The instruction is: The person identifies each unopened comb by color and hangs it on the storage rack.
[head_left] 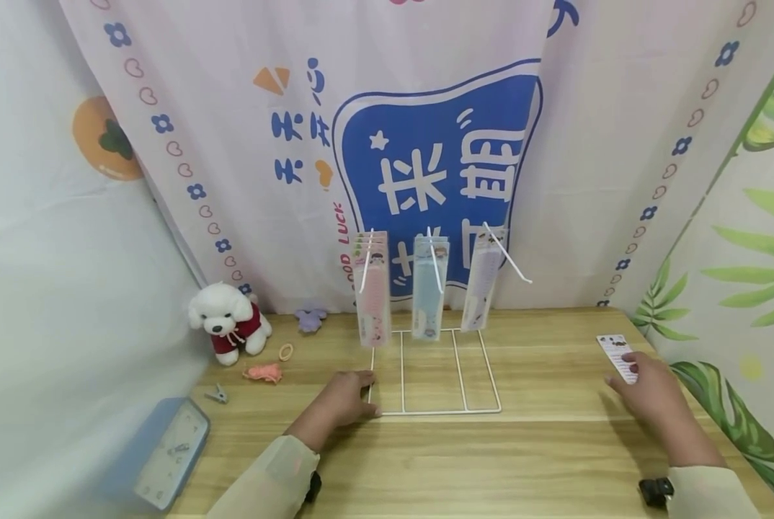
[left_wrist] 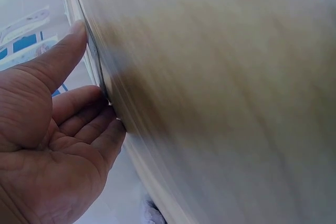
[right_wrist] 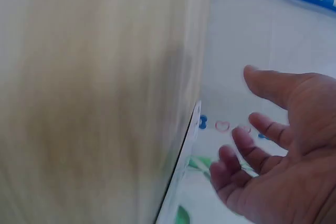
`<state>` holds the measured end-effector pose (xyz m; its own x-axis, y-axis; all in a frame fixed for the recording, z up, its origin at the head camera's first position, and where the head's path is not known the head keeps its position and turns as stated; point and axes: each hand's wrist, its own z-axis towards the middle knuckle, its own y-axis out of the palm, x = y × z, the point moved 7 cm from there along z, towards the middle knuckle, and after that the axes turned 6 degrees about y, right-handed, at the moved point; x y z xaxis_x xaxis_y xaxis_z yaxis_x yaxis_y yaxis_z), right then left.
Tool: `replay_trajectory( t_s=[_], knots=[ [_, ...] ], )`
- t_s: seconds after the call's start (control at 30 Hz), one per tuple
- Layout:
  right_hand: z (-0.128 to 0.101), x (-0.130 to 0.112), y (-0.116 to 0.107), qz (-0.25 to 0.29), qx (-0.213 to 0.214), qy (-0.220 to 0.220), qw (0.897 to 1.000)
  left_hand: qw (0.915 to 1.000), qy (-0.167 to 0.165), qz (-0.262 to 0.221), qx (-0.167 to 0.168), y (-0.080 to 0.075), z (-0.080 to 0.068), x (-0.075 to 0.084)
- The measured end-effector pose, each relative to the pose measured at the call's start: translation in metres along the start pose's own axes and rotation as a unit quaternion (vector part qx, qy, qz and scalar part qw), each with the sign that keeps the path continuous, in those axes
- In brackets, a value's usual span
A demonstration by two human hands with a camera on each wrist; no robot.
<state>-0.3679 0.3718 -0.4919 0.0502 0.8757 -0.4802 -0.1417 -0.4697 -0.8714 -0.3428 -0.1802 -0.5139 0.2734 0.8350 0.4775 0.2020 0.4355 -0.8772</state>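
A white wire rack [head_left: 460,371] lies with its base flat on the wooden table [head_left: 439,461]. Three white hooks above it carry slim clear packets: pink [head_left: 374,303], blue [head_left: 429,295] and lilac [head_left: 481,288]. At the base's front left corner, my left hand [head_left: 344,396] touches the wire, thumb and fingers spread apart. In the left wrist view, those fingertips meet the tabletop's level. Far to the right, my right hand [head_left: 649,389] hovers by a small printed white card [head_left: 615,355]. The right wrist view shows its relaxed fingers [right_wrist: 247,148] apart from the card.
A white plush dog [head_left: 226,321] in a red top sits at the back left. Near it lie a purple piece [head_left: 310,320], a small ring [head_left: 286,352], a pink yarn bundle [head_left: 264,372] and a grey clip [head_left: 217,393]. A blue-edged box [head_left: 174,454] stands front left.
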Motion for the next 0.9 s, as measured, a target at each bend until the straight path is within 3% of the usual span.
replay_trajectory(
  t_s=[0.2,0.4,0.6,0.9],
  knots=[
    [0.001,0.021,-0.001,-0.051,0.004,0.03,0.998,1.0,-0.003,0.0,-0.003,0.002,0.0,0.0],
    [0.0,0.027,0.0,-0.089,-0.037,0.062,0.993,1.0,-0.005,0.005,-0.003,0.003,0.0,0.0],
    [0.0,0.034,0.006,-0.095,-0.066,0.081,0.99,0.9999,-0.008,0.006,-0.003,0.003,0.001,-0.001],
    [0.0,0.033,0.007,-0.122,-0.072,0.086,0.986,0.9999,-0.011,0.008,-0.004,0.004,0.002,-0.002]
  ],
)
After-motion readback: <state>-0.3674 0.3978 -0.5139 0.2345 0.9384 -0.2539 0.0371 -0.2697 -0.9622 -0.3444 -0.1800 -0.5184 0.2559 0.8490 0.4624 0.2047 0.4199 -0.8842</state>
